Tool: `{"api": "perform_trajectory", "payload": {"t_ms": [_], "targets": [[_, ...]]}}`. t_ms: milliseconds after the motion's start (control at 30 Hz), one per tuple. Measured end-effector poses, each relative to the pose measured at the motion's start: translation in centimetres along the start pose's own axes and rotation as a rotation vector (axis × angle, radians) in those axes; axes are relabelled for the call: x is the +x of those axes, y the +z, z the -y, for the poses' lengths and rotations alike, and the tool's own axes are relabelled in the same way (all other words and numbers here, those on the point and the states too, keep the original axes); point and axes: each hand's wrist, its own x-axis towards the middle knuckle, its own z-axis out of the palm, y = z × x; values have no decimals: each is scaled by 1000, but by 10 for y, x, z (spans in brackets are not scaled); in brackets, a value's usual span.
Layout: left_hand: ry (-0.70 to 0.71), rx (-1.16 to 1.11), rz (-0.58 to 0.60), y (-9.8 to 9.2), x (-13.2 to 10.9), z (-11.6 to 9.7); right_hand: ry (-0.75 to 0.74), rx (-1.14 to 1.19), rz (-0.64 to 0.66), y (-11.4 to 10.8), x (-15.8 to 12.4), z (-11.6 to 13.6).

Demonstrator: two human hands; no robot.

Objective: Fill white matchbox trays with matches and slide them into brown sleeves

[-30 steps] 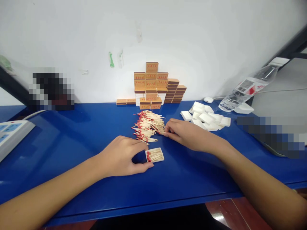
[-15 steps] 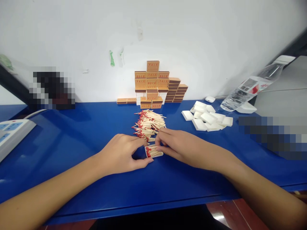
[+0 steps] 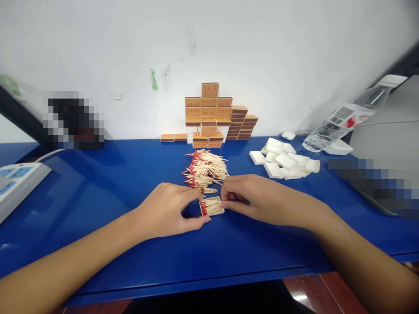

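A small white matchbox tray (image 3: pixel 218 213) lies on the blue table, filled with red-tipped matches (image 3: pixel 211 206) whose heads point left. My left hand (image 3: pixel 173 209) grips the tray's left end between thumb and fingers. At the tray's right end, my right hand (image 3: pixel 242 194) has its fingers curled in and the thumb against the tray's corner. Whether a match is between those fingertips is hidden. Just behind the tray, a loose heap of matches (image 3: pixel 206 168) spreads on the table, most heads to the left.
Orange matchboxes (image 3: pixel 208 113) are stacked against the wall behind the heap. Several empty white trays (image 3: pixel 286 161) lie in a pile to the right. A tilted water bottle (image 3: pixel 350 115) stands at back right, and a white power strip (image 3: pixel 19 183) sits at left.
My right hand has shifted slightly right, from over the matches to the tray's right end, uncovering more of them. My left hand keeps its grip on the tray.
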Motion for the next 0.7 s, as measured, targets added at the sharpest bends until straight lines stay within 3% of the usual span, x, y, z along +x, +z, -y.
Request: {"api": "perform_trajectory", "payload": {"t_ms": [700], "targets": [[29, 16, -5, 1, 1, 1, -80, 46, -91, 10, 7, 3]]}}
